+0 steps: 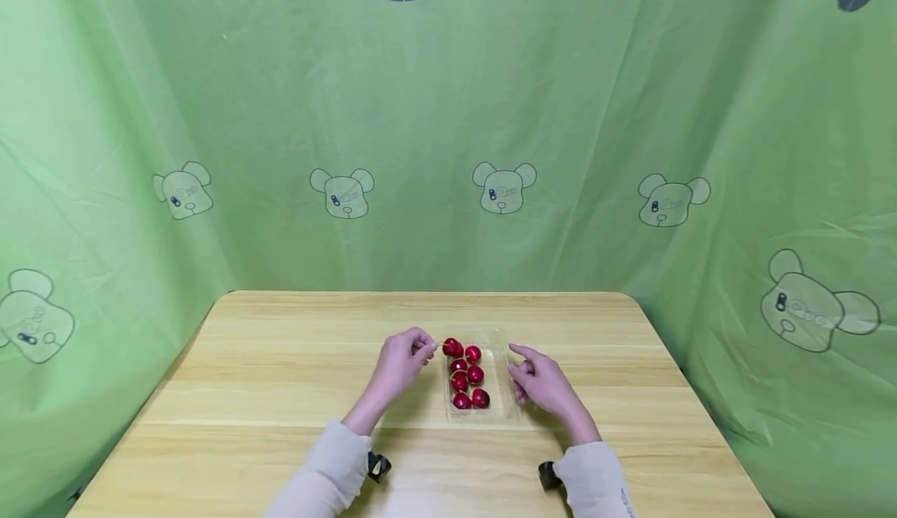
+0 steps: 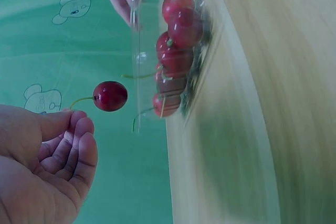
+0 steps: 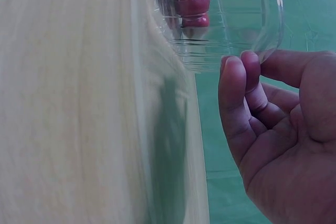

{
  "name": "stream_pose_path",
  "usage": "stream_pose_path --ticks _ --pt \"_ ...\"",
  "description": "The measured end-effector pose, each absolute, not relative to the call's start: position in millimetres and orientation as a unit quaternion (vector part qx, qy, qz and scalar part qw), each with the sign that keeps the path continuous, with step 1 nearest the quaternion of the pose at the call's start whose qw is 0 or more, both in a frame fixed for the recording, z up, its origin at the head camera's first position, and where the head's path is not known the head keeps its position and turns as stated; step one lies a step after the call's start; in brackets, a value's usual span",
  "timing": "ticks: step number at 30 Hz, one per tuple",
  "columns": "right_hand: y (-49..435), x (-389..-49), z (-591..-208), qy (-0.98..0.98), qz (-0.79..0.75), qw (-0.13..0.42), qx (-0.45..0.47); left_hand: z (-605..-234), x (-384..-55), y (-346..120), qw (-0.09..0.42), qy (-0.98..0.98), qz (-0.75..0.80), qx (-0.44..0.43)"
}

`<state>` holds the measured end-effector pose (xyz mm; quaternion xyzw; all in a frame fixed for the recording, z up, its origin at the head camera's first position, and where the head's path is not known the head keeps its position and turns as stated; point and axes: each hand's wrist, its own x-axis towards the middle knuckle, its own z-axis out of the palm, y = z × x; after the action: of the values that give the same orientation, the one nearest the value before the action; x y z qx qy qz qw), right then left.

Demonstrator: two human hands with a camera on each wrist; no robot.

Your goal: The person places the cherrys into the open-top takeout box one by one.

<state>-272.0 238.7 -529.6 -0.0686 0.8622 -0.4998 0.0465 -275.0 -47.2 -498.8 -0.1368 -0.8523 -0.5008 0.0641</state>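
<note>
My left hand (image 1: 401, 362) pinches the green stem of a cherry (image 2: 110, 96) between thumb and fingertip. In the left wrist view, this dark red cherry hangs beside the wall of a clear plastic box (image 1: 501, 385). Several more red cherries (image 1: 476, 375) sit inside the box, mostly in its left half, some with their stems showing. At the box's right side, my right hand (image 1: 543, 382) holds the rim with its fingertips, other fingers curled beneath. The right wrist view shows these fingertips (image 3: 233, 72) against the box's corner.
The box stands on a light wooden table (image 1: 280, 393) with rounded far corners. A green curtain (image 1: 420, 97) printed with bear heads hangs behind it and on both sides. A black band (image 1: 378, 467) is on the left wrist, another (image 1: 550, 476) on the right.
</note>
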Motion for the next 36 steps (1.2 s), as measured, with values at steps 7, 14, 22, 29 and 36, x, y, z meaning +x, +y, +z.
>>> stream_pose_path --ticks 7,14,22,29,36 --pt "240 -274 -532 0.863 -0.499 0.046 -0.070 -504 -277 -34 0.063 -0.862 -0.480 -0.147" --pt "239 -275 -533 0.860 -0.502 0.049 -0.069 -508 -277 -20 0.067 -0.866 -0.466 -0.166" --pt "240 -278 -535 0.859 -0.505 0.050 -0.074 -511 -277 -7 0.081 -0.889 -0.414 -0.179" --pt "241 -279 -536 0.858 -0.505 0.049 -0.074 -515 -275 1 0.085 -0.907 -0.368 -0.184" --pt "240 -279 -536 0.860 -0.502 0.047 -0.076 -519 -275 5 0.113 -0.913 -0.342 -0.193"
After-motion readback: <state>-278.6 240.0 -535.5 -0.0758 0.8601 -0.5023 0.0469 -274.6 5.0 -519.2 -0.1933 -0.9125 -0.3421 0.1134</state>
